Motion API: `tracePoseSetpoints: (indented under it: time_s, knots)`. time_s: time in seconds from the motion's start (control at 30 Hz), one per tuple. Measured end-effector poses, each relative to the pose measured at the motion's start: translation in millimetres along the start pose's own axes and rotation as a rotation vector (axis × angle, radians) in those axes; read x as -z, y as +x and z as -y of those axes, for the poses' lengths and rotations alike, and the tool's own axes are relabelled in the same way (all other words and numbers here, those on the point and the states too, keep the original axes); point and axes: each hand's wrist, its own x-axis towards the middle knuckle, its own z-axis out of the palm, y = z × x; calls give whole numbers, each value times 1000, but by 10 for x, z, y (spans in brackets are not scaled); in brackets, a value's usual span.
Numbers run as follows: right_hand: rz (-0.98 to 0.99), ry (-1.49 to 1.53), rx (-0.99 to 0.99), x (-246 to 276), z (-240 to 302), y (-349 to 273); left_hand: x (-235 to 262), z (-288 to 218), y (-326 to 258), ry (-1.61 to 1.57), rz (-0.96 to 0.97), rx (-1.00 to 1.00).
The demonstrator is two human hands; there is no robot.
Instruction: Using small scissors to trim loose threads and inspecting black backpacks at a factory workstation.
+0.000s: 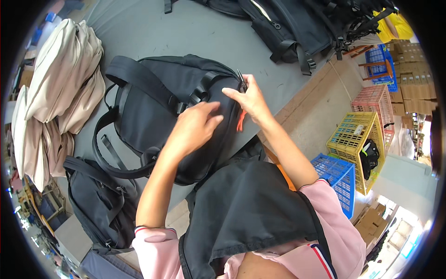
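L hand [193, 128]: loosely spread, contact unclear; w/o firm hold, backpack [141, 121] may shift.
R hand [248, 96]: pinching dark pointed tool [241, 79], backpack's 2 o'clock; slip cd nick it.

Black backpack [139, 114] on a grey desk [139, 28], mid-frame
Right hand [250, 100] at its edge holds a dark tool [242, 81], perhaps snips; left hand [191, 128] over the backpack.
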Motion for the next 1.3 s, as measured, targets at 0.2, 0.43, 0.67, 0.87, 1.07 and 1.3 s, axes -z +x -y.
tracePoseSetpoints:
  time_s: [0.2,0.43,0.67,0.87,1.07,1.3]
  knots:
    - [-81,170,35,-84,-127,2,-385,255,657,314,-289,77]
    - [-46,400,-38,-56,132,-193,-95,371,941,423,-396,-476]
    - [245,632,-117,47,290,-294,185,99,847,300,-221,-370]
    - [316,597,-62,85,476,-471,57,80,544,-679,-227,53]
    - [86,13,363,309,724,-627,83,-37,366,-809,-298,29]
    - [99,-695,870,622,1039,-546,122,-53,332,-748,-258,28]
